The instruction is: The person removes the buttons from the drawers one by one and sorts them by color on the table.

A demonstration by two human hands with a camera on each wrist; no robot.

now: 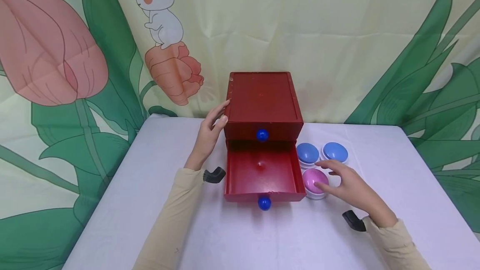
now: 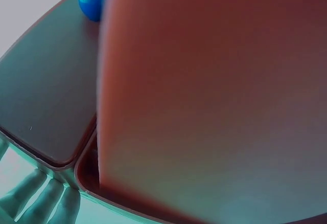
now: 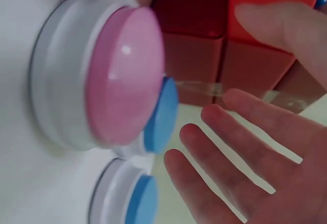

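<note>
Glossy red wooden two-drawer box (image 1: 264,101) at the middle of a white cloth-covered surface (image 1: 150,220), back close to a printed backdrop of tulips and a rabbit (image 1: 157,16). Upper drawer closed, round blue knob (image 1: 262,135) on its front. Lower red drawer (image 1: 262,174) pulled well out toward the person, bare inside, second round blue knob (image 1: 264,203) at its front edge.

Left hand (image 1: 210,132) flat against the box's left side near the top corner, fingers straight and relaxed, thumb by the front edge, curled round nothing. In the left wrist view only a blurred red panel close up and fingertips (image 2: 46,198) at the lower edge.

Just right of the open drawer, three dome-shaped push buttons on white bases: pink one (image 1: 315,181) nearest, beside the drawer's right wall, two blue ones (image 1: 307,154) (image 1: 335,152) behind it, side by side. Right hand (image 1: 346,184) over the pink button, fingers spread and nearly straight, thumb tip at or just above the dome, contact unclear, gripping nothing. Right wrist view: open palm (image 3: 265,168) beside the pink dome (image 3: 122,75), clear gap between fingers and button.
</note>
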